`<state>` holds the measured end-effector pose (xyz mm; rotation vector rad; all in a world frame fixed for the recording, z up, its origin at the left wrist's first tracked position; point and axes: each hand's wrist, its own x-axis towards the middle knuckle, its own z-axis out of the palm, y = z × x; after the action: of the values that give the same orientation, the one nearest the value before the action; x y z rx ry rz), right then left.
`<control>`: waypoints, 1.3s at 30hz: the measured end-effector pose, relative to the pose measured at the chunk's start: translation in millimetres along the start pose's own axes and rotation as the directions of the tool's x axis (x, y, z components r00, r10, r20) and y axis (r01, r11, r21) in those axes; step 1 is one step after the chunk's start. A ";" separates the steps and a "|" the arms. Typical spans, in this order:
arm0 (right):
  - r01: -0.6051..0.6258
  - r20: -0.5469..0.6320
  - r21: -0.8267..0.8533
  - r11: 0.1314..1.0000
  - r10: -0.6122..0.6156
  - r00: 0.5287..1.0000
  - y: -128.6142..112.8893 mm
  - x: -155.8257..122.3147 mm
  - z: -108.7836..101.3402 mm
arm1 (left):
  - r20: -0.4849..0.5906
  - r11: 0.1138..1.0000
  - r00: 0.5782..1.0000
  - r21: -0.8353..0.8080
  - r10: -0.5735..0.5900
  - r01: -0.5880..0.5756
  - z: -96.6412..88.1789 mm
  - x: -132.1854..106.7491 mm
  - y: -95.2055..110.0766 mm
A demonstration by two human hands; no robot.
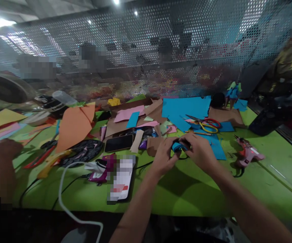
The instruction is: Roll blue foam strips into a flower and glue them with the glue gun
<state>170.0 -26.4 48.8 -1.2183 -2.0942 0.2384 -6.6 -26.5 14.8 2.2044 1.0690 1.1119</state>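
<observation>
Between my two hands, just above the green table, is a small curled piece of blue paper. My left hand pinches its left side, fingers bent round it. On the other side, my right hand has its fingers closed on the same piece. The fingers partly cover the paper, so its full shape is hidden. Behind my hands lie sheets of blue paper. Scissors with red and yellow handles and a pencil rest on blue paper near my right hand.
A pink glue gun lies to the right, a yellow-handled glue gun to the left. Phones, a tissue pack and a white cable lie left of my hands. Another person's hand is at far left. A perforated metal screen stands behind.
</observation>
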 end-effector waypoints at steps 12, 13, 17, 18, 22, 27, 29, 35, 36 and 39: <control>0.236 -0.126 -0.209 0.949 -0.265 0.956 -6.2 -1.7 -6.2 | -0.091 0.989 0.986 0.063 0.141 -0.136 0.4 -2.4 7.7; 0.241 -0.126 -0.224 0.944 -0.273 0.954 -6.2 -1.5 -7.0 | -0.091 0.986 0.984 0.073 0.155 -0.148 0.4 -2.4 8.0; 0.244 -0.113 -0.267 0.932 -0.282 0.953 -5.4 -1.4 -8.1 | -0.080 0.971 0.974 0.131 0.212 -0.200 1.1 -2.7 7.6; 0.241 -0.110 -0.274 0.931 -0.279 0.954 -5.1 -1.5 -8.0 | -0.072 0.968 0.974 0.146 0.217 -0.205 1.3 -2.8 7.4; 0.235 -0.094 -0.291 0.927 -0.272 0.958 -4.9 -2.1 -7.8 | -0.044 0.967 0.979 0.169 0.200 -0.190 1.9 -2.7 6.5; 0.252 -0.069 -0.295 0.922 -0.283 0.957 -5.4 -2.8 -8.3 | -0.058 0.967 0.978 0.167 0.202 -0.190 1.8 -2.0 4.4; 0.253 -0.069 -0.286 0.924 -0.283 0.957 -5.0 -3.0 -8.6 | -0.063 0.970 0.978 0.150 0.201 -0.190 1.4 -1.9 4.1; 0.248 -0.084 -0.260 0.933 -0.277 0.957 -3.5 -3.3 -7.6 | -0.056 0.994 0.993 0.034 0.101 -0.100 2.3 -2.9 3.8; 0.241 -0.095 -0.255 0.936 -0.272 0.958 -3.4 -3.2 -6.9 | -0.056 0.997 0.995 0.007 0.079 -0.078 2.7 -3.1 3.4; 0.217 -0.123 -0.244 0.945 -0.252 0.960 -2.8 -2.4 -4.7 | -0.051 0.997 0.998 -0.057 0.043 -0.045 3.7 -3.2 2.4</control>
<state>171.8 -30.7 52.5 -1.0630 -2.1498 -0.2044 -3.6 -30.6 12.7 2.1753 1.0001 1.2070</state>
